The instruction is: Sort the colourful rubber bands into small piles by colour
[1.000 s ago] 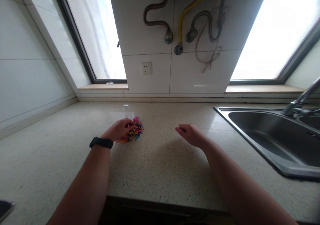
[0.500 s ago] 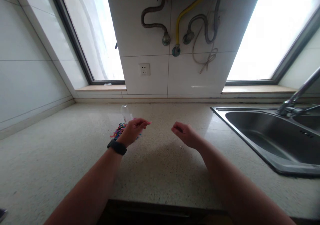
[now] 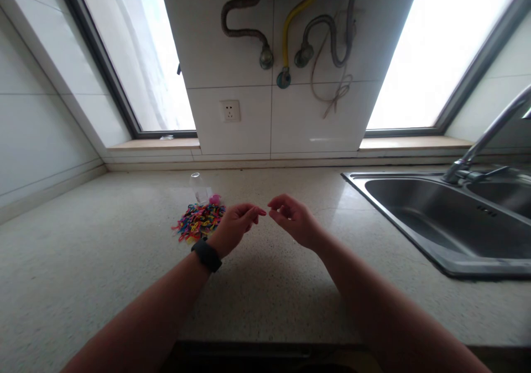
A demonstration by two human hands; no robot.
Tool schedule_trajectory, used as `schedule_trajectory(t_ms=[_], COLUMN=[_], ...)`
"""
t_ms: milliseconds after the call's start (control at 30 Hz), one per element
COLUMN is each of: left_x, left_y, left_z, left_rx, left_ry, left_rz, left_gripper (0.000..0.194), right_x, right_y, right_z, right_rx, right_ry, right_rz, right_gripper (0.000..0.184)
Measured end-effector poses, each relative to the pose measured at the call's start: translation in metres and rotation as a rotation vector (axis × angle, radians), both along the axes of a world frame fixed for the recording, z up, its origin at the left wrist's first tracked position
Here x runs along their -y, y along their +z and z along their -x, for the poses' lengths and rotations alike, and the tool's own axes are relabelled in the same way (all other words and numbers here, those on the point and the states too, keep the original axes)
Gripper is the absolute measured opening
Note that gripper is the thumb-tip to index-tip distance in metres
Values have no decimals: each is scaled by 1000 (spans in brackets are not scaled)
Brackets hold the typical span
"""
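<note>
Pale worktop (image 3: 265,312) spans scene. Steel sink (image 3: 415,212) at right, clear of my reach. Left hand (image 3: 233,228) and right hand (image 3: 293,221) almost meet mid-worktop, likely for close fingertip work. Left grip narrow, can't tell if holding band; right grip slightly wide. Colourful bands (image 3: 194,222) heaped left, probably for easy picking; left hand overlaps heap's edge. Clear container (image 3: 199,191), pink piece (image 3: 214,199) at heap's far side.

A loose heap of small multicoloured bands (image 3: 198,222) lies left of centre, a clear upright container (image 3: 199,190) just behind, a pink piece (image 3: 214,200) beside the container
</note>
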State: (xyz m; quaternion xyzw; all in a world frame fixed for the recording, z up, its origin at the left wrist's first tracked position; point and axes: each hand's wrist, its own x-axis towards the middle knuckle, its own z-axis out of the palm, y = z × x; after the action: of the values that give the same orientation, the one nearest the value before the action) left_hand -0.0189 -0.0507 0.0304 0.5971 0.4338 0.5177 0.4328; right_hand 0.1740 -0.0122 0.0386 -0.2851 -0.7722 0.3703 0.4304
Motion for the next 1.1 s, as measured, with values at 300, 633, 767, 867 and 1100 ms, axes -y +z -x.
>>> schedule_trajectory(t_ms=[300,633,767,867,1100], left_x=[-4,-2,-1,0,3], left_y=[-3,1,2,3,8], left_z=[7,9,10,10,8], left_rx=[-127,-212,-235,-229,-191], left_ry=[-18,-4,-19,-27,-33], left_rz=[-53,-95,-127,-122,-112], left_gripper=[37,36,34,34,31], right_x=[-1,-5,-4,-3,-2], right_y=[-6,-3,-2,0,5], right_z=[1,-2,-2,-1,-1], right_rx=[126,83,42,27,7], right_ry=[-16,-11,2,10,15], right_rz=[-19,12,85,110,143], right_gripper=[24,27,27,27,25])
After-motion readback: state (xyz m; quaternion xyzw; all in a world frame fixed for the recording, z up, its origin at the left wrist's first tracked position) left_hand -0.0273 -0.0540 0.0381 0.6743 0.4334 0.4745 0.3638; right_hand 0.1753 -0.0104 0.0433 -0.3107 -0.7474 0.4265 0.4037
